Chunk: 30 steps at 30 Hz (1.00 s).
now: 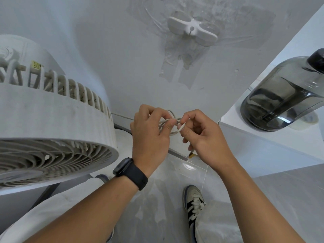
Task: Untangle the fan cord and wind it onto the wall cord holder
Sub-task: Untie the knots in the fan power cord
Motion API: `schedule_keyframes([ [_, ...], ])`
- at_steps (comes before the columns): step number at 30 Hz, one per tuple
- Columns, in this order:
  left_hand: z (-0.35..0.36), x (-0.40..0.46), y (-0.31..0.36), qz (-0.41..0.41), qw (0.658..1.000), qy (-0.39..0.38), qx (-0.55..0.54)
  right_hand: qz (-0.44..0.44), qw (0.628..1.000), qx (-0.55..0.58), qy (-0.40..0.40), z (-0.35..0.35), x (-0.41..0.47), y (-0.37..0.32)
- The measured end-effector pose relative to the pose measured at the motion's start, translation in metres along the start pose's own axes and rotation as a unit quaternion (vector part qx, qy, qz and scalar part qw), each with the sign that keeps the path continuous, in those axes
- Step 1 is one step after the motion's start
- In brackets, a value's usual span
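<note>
Close together near the wall, the left hand [149,135] and right hand [204,137] both pinch a knotted white fan cord [172,124] between curled fingers; the fan [52,123] sits left; the bare cord holder [192,30] is mounted above.

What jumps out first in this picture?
Two bare hands meet at the centre, the left hand and right hand both pinching a tangled white cord. A big white fan fills the left side, and a white cord holder sits empty on the wall above.
</note>
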<state>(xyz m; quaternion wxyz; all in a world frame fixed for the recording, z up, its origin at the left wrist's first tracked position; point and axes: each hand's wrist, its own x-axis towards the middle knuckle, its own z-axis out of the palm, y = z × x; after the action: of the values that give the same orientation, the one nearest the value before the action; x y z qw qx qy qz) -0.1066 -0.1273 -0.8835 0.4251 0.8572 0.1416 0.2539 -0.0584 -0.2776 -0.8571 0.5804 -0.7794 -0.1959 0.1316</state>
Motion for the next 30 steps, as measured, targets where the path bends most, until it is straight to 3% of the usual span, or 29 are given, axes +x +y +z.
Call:
schedule_keyframes([
  [3,-0.0002,-0.0005,0.0008,-0.046,0.998,0.010,-0.051,0.028,0.999,0.021,-0.003,0.0013,0.0001,-0.0048],
  [24,-0.0030,-0.0002,0.0083,-0.135,0.990,0.030,-0.013,0.052,0.998,-0.041,-0.001,0.0078,0.0002,-0.0066],
  [30,-0.0020,0.0022,0.0073,-0.167,0.984,0.041,-0.055,0.049,0.997,-0.053,0.000,0.0090,0.0003,-0.0039],
])
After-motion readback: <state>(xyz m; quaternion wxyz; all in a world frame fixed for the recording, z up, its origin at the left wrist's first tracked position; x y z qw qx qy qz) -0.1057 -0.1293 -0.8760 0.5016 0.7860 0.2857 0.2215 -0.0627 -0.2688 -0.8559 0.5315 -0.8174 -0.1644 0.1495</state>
